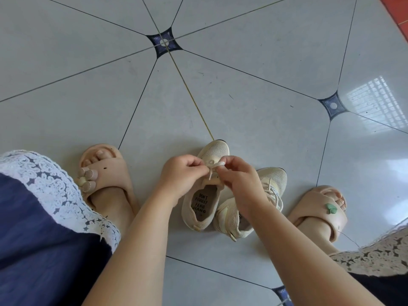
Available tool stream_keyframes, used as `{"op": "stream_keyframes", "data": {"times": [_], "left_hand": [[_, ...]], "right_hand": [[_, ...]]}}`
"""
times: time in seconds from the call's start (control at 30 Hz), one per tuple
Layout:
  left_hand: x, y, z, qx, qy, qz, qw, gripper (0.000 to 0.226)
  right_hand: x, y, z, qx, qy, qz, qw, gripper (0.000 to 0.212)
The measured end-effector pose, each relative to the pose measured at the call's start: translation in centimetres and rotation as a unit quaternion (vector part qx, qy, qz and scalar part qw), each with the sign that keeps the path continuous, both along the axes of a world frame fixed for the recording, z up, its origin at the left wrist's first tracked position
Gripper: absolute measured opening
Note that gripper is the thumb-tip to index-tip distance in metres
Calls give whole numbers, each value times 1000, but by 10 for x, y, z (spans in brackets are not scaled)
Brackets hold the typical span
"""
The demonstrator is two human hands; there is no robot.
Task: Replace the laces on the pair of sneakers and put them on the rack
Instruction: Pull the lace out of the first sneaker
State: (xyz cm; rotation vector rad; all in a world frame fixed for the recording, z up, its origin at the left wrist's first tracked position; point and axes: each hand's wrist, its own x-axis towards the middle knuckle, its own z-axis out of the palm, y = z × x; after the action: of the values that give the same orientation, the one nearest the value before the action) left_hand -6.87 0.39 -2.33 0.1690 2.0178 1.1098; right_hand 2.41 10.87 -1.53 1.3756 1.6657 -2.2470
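lace [217,164] part hid in L grip [183,174], R grip [239,180] | right sneaker [234,219] part hid by R forearm [276,228]

Both bare arms are stretching forward and down, and the hands are sitting just beside each other. The left hand [180,176] is curling its fingers and pinching the lace [218,164]. The right hand [239,181] is pinching the same lace, with its fingers bent and knuckles facing up.
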Motion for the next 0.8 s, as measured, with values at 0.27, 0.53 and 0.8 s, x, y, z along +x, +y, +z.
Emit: {"op": "stream_keyframes", "data": {"times": [0.27,0.53,0.8], "left_hand": [[5,2,4,8,-20,6,1000,11],[2,0,-4,-1,-37,53,998,20],[4,1,-2,-24,16,-14,999,13]], "right_hand": [[-7,13,9,428,-102,350,827,4],[0,10,5,221,-34,66,972,12],[-2,9,3,161,-71,131,976,20]]}}
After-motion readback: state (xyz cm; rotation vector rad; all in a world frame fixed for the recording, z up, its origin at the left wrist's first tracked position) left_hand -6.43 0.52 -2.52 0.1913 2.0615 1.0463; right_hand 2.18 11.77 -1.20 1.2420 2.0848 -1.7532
